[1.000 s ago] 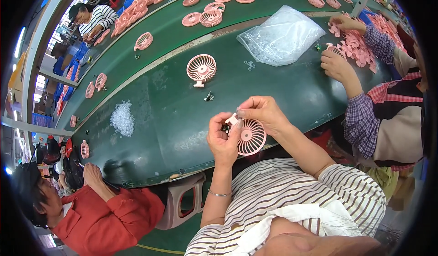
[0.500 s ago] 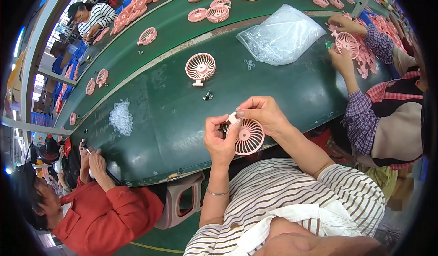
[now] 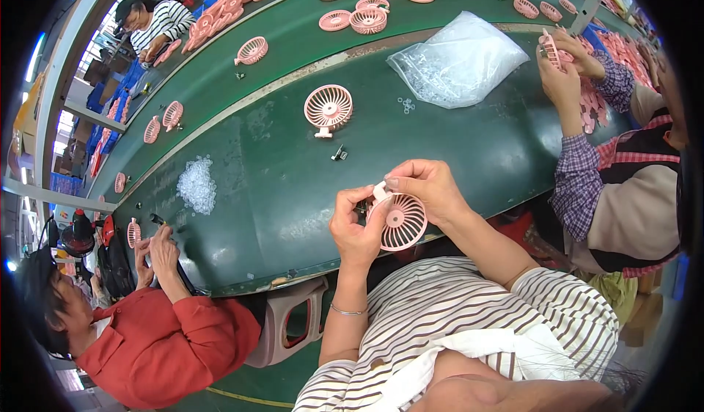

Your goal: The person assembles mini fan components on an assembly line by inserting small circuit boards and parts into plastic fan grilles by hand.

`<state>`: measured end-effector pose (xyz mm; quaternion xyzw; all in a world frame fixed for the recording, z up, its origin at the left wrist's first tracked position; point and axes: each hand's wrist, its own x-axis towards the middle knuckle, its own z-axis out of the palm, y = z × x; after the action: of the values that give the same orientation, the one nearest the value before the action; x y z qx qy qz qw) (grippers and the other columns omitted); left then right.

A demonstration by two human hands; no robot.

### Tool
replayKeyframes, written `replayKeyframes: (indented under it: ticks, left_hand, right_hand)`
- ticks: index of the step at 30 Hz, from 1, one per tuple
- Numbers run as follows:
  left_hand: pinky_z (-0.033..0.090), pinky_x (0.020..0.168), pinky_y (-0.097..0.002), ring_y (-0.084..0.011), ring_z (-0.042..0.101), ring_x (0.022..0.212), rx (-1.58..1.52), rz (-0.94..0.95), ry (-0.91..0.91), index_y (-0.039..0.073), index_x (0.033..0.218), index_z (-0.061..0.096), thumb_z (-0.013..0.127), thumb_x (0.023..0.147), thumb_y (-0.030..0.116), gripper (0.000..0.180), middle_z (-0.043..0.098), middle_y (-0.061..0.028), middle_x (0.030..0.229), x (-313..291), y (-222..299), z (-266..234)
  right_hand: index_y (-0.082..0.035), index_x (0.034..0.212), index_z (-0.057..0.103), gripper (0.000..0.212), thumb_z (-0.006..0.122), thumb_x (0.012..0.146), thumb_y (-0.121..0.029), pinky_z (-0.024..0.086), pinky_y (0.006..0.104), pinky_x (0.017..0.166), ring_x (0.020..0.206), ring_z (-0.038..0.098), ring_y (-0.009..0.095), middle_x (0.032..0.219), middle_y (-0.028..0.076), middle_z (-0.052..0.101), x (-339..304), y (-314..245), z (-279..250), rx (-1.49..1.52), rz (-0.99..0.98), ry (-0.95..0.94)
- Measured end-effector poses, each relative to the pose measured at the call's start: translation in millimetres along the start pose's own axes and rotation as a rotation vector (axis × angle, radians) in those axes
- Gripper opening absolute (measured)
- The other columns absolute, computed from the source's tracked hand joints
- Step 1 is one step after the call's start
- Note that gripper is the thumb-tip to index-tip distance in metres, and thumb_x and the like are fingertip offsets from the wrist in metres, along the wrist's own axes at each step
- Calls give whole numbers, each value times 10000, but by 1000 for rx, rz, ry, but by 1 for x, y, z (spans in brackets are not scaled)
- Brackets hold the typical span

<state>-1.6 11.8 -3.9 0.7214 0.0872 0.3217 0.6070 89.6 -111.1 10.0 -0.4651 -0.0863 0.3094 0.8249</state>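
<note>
Both my hands are closed around one pink round fan housing (image 3: 404, 223) above the near edge of the green table. My left hand (image 3: 355, 227) grips it at its neck, with the thumb against the slatted rim. My right hand (image 3: 431, 187) pinches the small pale end of the neck between thumb and fingers; whether a tiny part sits there is hidden. Some dark bit shows behind my left fingers, too covered to name. Farther off, a second pink fan housing (image 3: 328, 110) lies on the table, and a small black-and-metal part (image 3: 338, 153) is near it.
A clear plastic bag (image 3: 458, 63) of small transparent rings lies at the back right. Loose rings are heaped in a pile (image 3: 196, 184) at left. Behind runs a green belt (image 3: 293, 45) carrying pink housings. Co-workers sit on both sides, the left one in a red sleeve (image 3: 165, 346).
My hands keep nearly the same hold on the housing. Pink housings on the belt have shifted right. The right co-worker has turned a housing edge-on; the left co-worker's hand is raised with a black tool.
</note>
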Motion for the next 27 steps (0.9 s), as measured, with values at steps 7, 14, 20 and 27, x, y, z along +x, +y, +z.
replayKeyframes:
  ticks: [7, 14, 20, 27]
  left_hand:
    - [517, 741, -269, -160, 633, 823, 24, 70, -8, -13, 950, 572, 736, 725, -13, 278, 639, -115, 921, 1, 6, 2]
    - [524, 716, -282, -173, 650, 793, 124, 64, 15, -9, 938, 583, 727, 734, 9, 250, 659, -118, 888, 5, 7, 6]
    - [523, 690, -299, -180, 655, 769, 178, 150, 57, 21, 1026, 587, 717, 730, 22, 324, 663, -111, 875, 4, 0, 2]
    - [514, 700, -261, -148, 646, 801, 121, 41, 12, 59, 1222, 546, 749, 718, 40, 544, 653, -90, 933, 8, 4, 4]
  right_hand:
    - [65, 891, 639, 88, 655, 819, 16, 531, 247, 666, 741, 631, 134, 852, 110, 651, -3, -5, -2, -19, -17, -42]
    - [55, 905, 656, 98, 646, 816, 14, 507, 241, 628, 724, 612, 120, 886, 94, 615, -7, 0, 2, -423, -390, -30]
    - [20, 912, 653, 166, 635, 747, 10, 487, 334, 723, 851, 571, 243, 946, 134, 584, -17, -9, 20, -1014, -929, -197]
    - [46, 1074, 584, 204, 556, 873, 20, 488, 275, 845, 964, 571, 133, 1018, 90, 589, -9, 0, 7, -390, -513, -139]
